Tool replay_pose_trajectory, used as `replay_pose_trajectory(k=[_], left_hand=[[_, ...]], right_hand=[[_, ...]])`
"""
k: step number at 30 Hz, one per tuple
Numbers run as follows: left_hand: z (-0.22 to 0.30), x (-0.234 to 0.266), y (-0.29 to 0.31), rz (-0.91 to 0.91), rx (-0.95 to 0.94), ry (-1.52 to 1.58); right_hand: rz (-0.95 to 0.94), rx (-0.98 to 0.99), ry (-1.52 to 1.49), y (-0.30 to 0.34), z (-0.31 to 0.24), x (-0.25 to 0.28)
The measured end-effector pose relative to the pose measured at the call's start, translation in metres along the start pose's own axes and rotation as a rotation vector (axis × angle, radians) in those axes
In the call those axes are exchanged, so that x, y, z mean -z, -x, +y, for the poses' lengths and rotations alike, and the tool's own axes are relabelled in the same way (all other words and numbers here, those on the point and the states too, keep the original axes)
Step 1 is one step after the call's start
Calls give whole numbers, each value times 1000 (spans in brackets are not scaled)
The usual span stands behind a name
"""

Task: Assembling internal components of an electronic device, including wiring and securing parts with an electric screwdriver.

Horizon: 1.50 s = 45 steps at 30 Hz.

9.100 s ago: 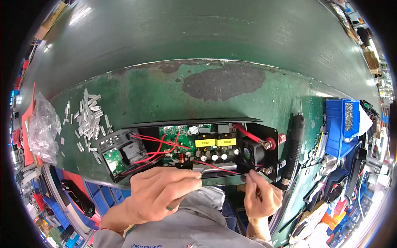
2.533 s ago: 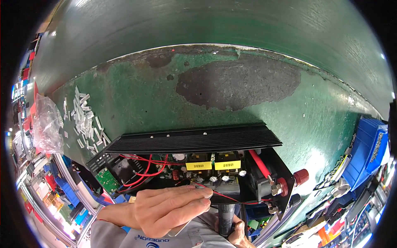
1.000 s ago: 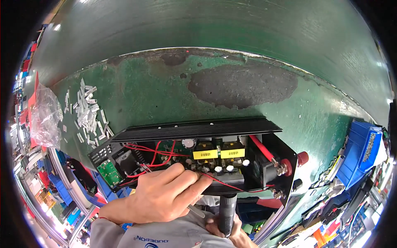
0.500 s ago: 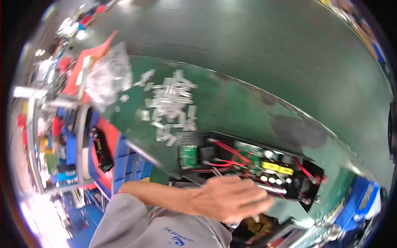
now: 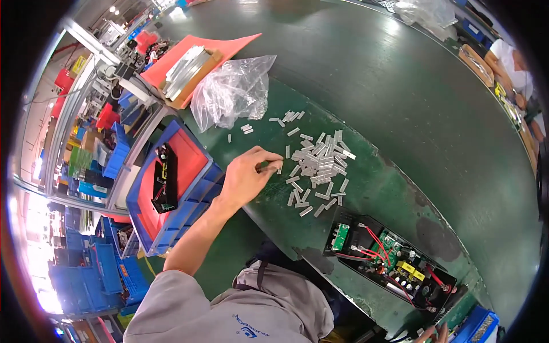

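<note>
My left hand (image 5: 249, 176) reaches to the left edge of a loose pile of small silvery metal bars (image 5: 323, 159) on the green bench. Thumb and forefinger are pinched on one small metal bar (image 5: 279, 167). Only the fingers of my right hand (image 5: 433, 334) show at the lower right edge, apart from each other, close to a blue box (image 5: 476, 327). Between the hands lies an open black housing (image 5: 347, 252) with green circuit boards, red wires and a yellow-wrapped component.
A clear plastic bag (image 5: 234, 94) lies beyond my left hand, by a cardboard box (image 5: 191, 77) of silvery strips. At left, a blue crate (image 5: 197, 197) with red lining holds a black assembly (image 5: 166, 177). Another person (image 5: 509, 66) sits across the bench at far right.
My left hand has moved from in front of the housing, left and away from me, to the metal bars. The view has shifted, with the housing now lower right.
</note>
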<state>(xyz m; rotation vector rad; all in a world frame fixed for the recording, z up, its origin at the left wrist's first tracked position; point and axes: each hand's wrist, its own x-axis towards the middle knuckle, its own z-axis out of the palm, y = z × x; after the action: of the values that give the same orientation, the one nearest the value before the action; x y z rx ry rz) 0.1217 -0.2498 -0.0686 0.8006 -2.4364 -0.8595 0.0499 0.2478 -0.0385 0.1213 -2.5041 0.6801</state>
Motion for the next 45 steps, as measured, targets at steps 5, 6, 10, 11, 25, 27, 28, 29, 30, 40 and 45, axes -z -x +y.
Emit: replay_pose_trajectory(k=[5, 6, 10, 11, 25, 27, 28, 29, 30, 40, 45], left_hand=[[3, -21, -8, -19, -86, -56], [3, -26, -11, 40, -88, -57], [-8, -25, -25, 5, -124, -81], [-12, -24, -26, -54, -158, -101], [131, 6, 46, -632, -617, 270], [149, -2, 55, -752, -640, 307], [150, -10, 59, -774, -667, 330], [150, -21, 63, -730, -672, 377], [151, -29, 67, -684, -665, 416], [171, -53, 78, -736, -449, 724], [172, -71, 88, -854, 9, 987]], right_hand=[[4, 132, -10, 0, -28, -11], [-8, 145, -5, 2, -34, -11], [67, 46, -184, 22, -31, -21], [97, 80, -154, 24, -29, -22], [-514, 220, -881, 28, -125, -52], [-539, 227, -1023, 16, -136, -60], [-529, 238, -1058, 14, -136, -61], [-501, 224, -1082, 11, -133, -60], [-487, 212, -1065, 11, -128, -57], [-433, -338, -903, 58, -71, -42], [-508, -266, -881, 55, -58, -48]])
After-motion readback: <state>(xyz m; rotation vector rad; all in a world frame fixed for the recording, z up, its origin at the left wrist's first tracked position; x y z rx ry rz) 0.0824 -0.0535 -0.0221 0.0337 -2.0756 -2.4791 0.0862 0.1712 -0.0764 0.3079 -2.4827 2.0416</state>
